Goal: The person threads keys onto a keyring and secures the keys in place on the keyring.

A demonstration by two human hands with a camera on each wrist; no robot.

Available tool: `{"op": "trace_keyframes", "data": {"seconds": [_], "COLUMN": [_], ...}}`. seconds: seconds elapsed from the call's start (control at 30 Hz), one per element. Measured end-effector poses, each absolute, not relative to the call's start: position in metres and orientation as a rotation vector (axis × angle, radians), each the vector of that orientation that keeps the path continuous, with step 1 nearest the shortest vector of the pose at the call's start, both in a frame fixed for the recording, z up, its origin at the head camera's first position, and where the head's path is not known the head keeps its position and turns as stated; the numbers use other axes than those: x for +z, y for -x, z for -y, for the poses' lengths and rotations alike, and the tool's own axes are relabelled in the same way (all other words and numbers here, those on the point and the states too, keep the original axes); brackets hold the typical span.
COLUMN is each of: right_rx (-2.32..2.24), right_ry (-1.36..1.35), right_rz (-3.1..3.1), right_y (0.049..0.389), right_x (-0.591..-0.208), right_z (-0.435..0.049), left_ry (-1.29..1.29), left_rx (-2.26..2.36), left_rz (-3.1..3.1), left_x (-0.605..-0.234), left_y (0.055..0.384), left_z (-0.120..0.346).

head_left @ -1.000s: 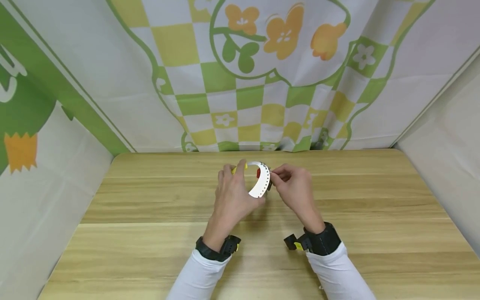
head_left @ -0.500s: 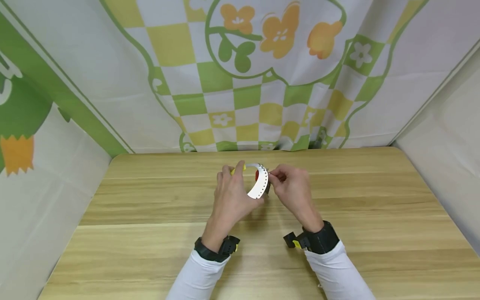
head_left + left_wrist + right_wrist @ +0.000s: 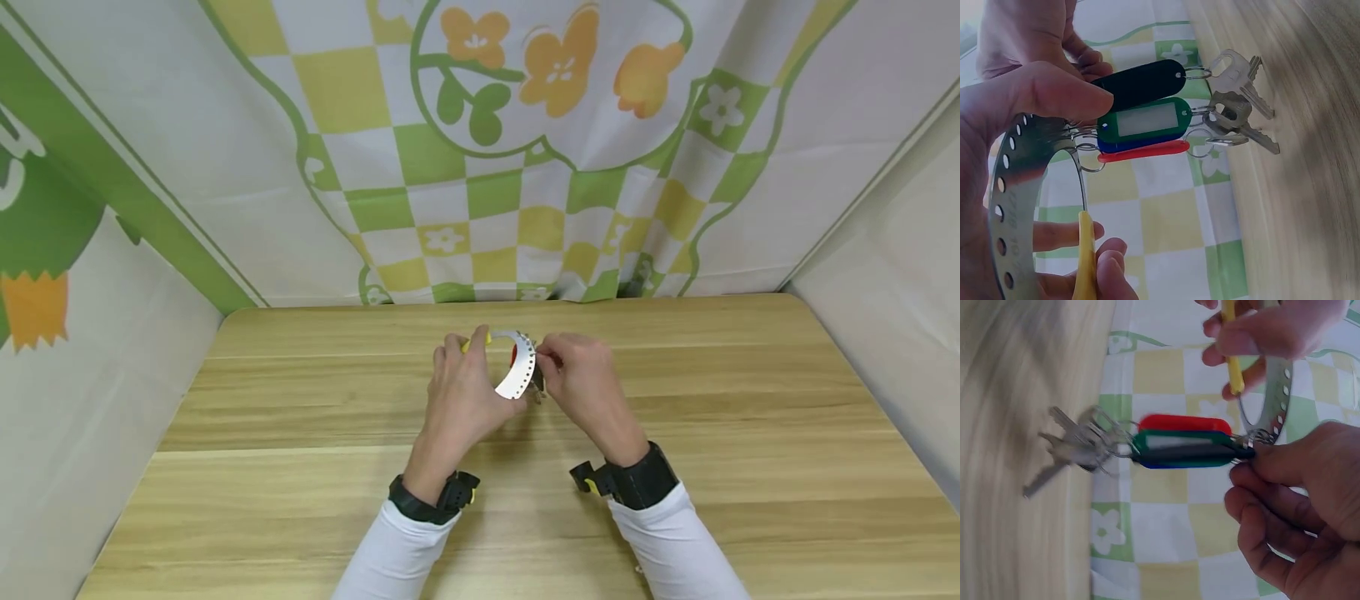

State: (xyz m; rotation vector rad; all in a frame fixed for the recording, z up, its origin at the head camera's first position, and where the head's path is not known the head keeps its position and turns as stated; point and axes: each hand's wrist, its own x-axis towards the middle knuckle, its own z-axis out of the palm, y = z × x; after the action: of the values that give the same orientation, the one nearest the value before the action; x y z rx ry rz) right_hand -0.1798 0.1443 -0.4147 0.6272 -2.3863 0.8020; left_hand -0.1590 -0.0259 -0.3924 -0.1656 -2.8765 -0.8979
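Observation:
My left hand (image 3: 465, 392) grips a large metal key ring (image 3: 517, 371), a flat band with a row of holes and a yellow grip (image 3: 1085, 256). From its edge hang key tags: a green tag (image 3: 1147, 120), a blue tag (image 3: 1141, 144) partly behind it, and a red tag (image 3: 1147, 151). Metal keys (image 3: 1238, 119) dangle from the tags' far ends. With thumb and forefinger, my right hand (image 3: 588, 379) pinches the small-ring end of a black key tag (image 3: 1144, 84), close against the band. Whether that tag's small ring passes through a hole is hidden by the fingers.
Beneath both hands lies a wood-grain table (image 3: 300, 500). A green, yellow and white checkered curtain (image 3: 495, 225) hangs behind its far edge, with pale cloth walls (image 3: 900, 275) at the sides. Each wrist wears a black camera strap (image 3: 645, 479).
My right hand has turned and shifted slightly at the band's edge. Keys now show below the band in the head view. My left hand keeps holding the key ring almost still.

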Motion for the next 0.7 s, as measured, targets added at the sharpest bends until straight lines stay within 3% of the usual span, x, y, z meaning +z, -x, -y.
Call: {"op": "trace_keyframes", "data": {"seconds": [0.4,0.7], "right_rx": [1.228,1.349], "right_ry": [-0.271,-0.189], "right_rz": [2.383,2.346], "right_y": [0.180,0.179], "right_x": [-0.418,-0.417], "right_z": [-0.135,-0.132], "left_ry": [0.103,0.097], "left_rx": [-0.957,-0.954], "left_rz": [2.843,2.813], "left_x": [-0.390,-0.390], "left_y": [0.160,0.160], "left_z": [0.025,0.025]}}
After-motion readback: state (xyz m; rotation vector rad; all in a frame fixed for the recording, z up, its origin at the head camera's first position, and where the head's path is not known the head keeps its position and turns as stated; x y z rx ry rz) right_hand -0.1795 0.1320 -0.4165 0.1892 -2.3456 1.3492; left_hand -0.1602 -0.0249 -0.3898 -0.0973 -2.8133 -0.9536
